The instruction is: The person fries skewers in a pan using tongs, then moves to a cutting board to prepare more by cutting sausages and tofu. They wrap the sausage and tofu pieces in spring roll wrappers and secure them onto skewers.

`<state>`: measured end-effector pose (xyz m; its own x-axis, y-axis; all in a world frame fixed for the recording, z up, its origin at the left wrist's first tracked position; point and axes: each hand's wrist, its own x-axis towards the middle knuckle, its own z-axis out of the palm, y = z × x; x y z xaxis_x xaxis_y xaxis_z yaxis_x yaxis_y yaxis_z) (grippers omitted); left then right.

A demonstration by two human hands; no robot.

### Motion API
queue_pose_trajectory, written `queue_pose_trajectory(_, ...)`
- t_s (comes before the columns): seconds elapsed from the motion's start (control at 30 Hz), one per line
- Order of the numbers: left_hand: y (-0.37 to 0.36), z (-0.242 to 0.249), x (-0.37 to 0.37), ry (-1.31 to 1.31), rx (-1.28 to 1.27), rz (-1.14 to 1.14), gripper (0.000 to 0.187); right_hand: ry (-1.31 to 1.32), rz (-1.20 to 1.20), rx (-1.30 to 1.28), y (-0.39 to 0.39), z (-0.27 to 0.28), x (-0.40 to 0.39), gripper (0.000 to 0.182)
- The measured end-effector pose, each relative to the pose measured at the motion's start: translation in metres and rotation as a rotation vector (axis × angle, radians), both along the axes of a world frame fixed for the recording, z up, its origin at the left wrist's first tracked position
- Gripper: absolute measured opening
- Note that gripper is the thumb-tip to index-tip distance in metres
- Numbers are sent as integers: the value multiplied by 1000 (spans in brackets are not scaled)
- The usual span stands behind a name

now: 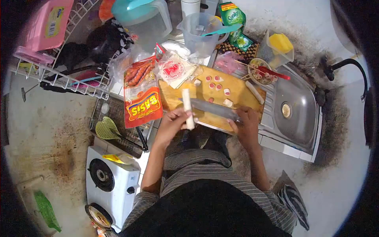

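Note:
My left hand [173,125] holds a pale, wrapped roll [187,106] upright at the front left of the wooden cutting board [167,94]. My right hand [245,125] is wrapped round the handle end of a knife [213,109], whose wide blade points left over the board towards the roll. Several small pieces with pink centres and pale rims [212,85] lie on the board behind the blade. Another pale roll [255,92] rests at the board's right edge. A red and yellow packet [143,104] lies beside the board on the left, near a white printed wrapper [174,70].
To the right is a steel sink [302,98] with a black tap [343,63]. A bowl with skewers and a red utensil [260,72] stands behind the board. The white stove [112,181] is at lower left, below a dish rack [63,75].

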<state>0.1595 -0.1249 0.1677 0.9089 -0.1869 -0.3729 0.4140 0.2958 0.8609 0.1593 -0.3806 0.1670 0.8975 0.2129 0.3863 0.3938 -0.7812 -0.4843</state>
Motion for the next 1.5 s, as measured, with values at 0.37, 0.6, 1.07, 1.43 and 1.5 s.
queue_pose_trajectory(0.37, 15, -11, 13, -64, -135, 178, 27, 172, -126, -174, -28, 2, -11, 32)
queue_pose_trajectory(0.6, 14, -6, 13, -124, 6, 196, 24, 240, -160, -78, -42, -2, -8, 29)
queue_pose_trajectory(1.07, 5, 28, 17, -563, 943, 33, 22, 460, -265, -222, -44, 40, -49, 27)
queue_pose_trajectory(1.43, -7, 1, 33, -726, 1258, -77, 23, 726, -315, 34, -19, 55, -68, 28)
queue_pose_trajectory(1.5, -11, 2, 35, -772, 1266, -37, 24, 741, -301, 33, -16, 55, -69, 27)
